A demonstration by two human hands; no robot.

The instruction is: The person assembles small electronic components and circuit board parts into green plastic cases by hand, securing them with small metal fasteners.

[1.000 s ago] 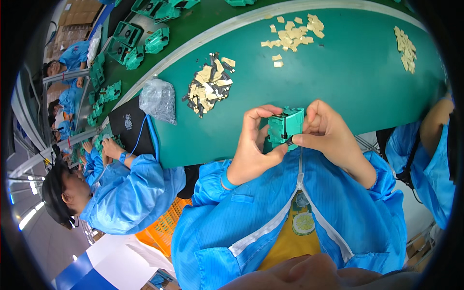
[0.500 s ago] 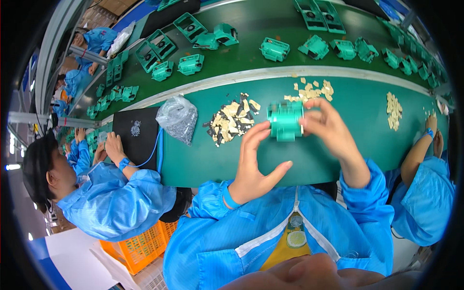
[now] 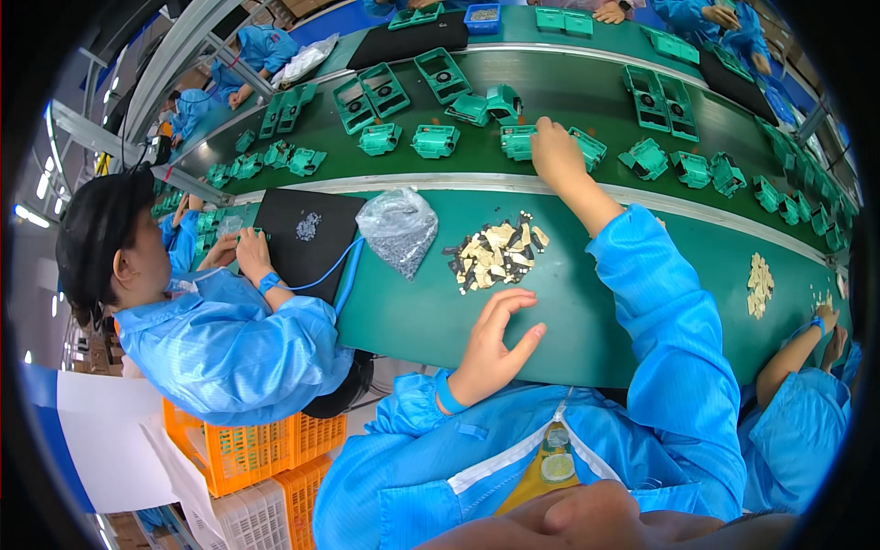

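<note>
My right hand (image 3: 559, 158) reaches out over the far belt. Its fingers are closed at the right end of a green plastic housing (image 3: 517, 142), and part of the grip is hidden behind the hand. Just to the right, another green housing (image 3: 589, 148) shows past my fingers. Over the near edge of the green table, my left hand (image 3: 495, 348) hangs open with thumb and fingers apart and nothing in it. Beyond that hand lies a pile of cream and black small parts (image 3: 500, 254).
A clear bag of small grey parts (image 3: 400, 229) stands left of the pile, by a black mat (image 3: 307, 240). More green housings (image 3: 435, 140) line the dark green belt (image 3: 321, 188). A co-worker (image 3: 220, 330) sits at left, another's arm (image 3: 793, 357) at right. Orange crates (image 3: 229, 449) stand below.
My right hand has carried the green housing from above the table forward to the belt. My left hand has come away from it and lowered toward the near edge. The view has shifted.
</note>
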